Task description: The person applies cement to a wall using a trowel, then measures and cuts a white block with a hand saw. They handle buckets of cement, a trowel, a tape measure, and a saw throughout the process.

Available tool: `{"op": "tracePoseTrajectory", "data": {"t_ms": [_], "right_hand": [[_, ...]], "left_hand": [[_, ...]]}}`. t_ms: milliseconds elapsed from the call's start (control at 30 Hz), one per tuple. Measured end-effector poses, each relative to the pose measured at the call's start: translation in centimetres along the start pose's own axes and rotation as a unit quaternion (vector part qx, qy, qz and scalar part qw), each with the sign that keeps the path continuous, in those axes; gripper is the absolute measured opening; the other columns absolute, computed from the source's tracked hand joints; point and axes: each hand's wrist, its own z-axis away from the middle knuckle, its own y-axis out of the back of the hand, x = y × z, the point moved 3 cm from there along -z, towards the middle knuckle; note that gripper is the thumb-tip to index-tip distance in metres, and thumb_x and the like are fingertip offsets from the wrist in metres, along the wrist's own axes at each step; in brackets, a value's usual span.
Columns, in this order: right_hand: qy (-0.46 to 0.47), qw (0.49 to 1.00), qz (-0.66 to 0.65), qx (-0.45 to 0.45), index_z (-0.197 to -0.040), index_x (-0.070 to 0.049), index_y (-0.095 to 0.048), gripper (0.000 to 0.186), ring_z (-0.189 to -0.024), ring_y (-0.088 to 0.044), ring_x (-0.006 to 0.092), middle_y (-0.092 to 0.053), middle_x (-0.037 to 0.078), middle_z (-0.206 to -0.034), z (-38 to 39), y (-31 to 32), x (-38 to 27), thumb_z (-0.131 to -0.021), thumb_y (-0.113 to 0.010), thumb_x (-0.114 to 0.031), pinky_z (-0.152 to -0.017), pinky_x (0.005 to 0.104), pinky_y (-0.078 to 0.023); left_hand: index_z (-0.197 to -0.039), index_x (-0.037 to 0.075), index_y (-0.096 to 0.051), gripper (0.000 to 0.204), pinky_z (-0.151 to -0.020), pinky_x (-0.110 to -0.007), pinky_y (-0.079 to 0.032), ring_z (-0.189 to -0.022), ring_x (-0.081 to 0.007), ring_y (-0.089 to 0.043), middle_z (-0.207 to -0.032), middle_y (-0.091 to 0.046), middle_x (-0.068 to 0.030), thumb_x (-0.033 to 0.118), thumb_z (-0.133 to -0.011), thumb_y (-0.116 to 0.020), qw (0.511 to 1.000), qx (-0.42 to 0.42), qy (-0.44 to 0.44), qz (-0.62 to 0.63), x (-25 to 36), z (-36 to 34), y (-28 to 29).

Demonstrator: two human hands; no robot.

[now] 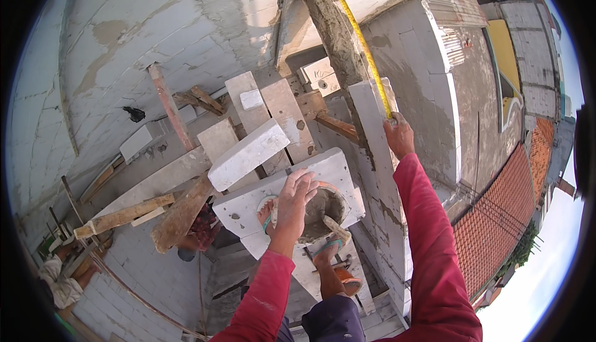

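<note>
A yellow tape measure point(362, 42) is stretched from the top of the view down to my right hand point(399, 136). My right fingers are closed around its near end, on top of the white block wall point(372, 103). My left hand point(293, 208) holds nothing; its fingers are stretched out above the left rim of a round bucket point(341, 198). Grey wet mortar point(323, 208) fills part of that bucket, with a tool handle point(336, 229) leaning out of it. The bucket stands on a pale board point(245, 213) between my sandalled feet.
A white block point(248, 155) lies across planks point(288, 118) ahead of the bucket. Rough timbers point(183, 214) jut out at left. An orange container point(349, 281) sits by my foot. Other people point(65, 277) are below left. Tiled roofs point(496, 211) lie beyond the wall.
</note>
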Motion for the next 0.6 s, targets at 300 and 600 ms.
{"op": "tracePoseTrajectory", "data": {"t_ms": [300, 600], "right_hand": [[-0.01, 1.0, 0.004, 0.002, -0.128, -0.001, -0.064, 0.05, -0.102, -0.064, 0.0479, -0.069, 0.031, -0.106, -0.5, -0.9, 0.4, -0.089, -0.064, -0.033, -0.093, 0.0529, -0.05], [-0.003, 1.0, 0.01, 0.002, -0.123, 0.004, -0.063, 0.05, -0.101, -0.064, 0.0466, -0.069, 0.031, -0.107, -1.3, -1.6, 0.1, -0.091, -0.063, -0.034, -0.093, 0.0521, -0.05]], "left_hand": [[-0.145, -0.001, -0.046, 0.055, -0.109, -0.039, -0.046, -0.125, -0.0273, -0.059, -0.141, -0.056, -0.0195, 0.037, -0.107, -0.057, 1.0, 0.006, 0.004, 0.003, 0.0, -0.3, -0.1], [-0.148, 0.0, -0.042, 0.052, -0.111, -0.042, -0.046, -0.124, -0.0293, -0.06, -0.142, -0.054, -0.0199, 0.033, -0.109, -0.052, 1.0, 0.019, 0.005, -0.002, -0.3, -1.3, -0.3]]}}
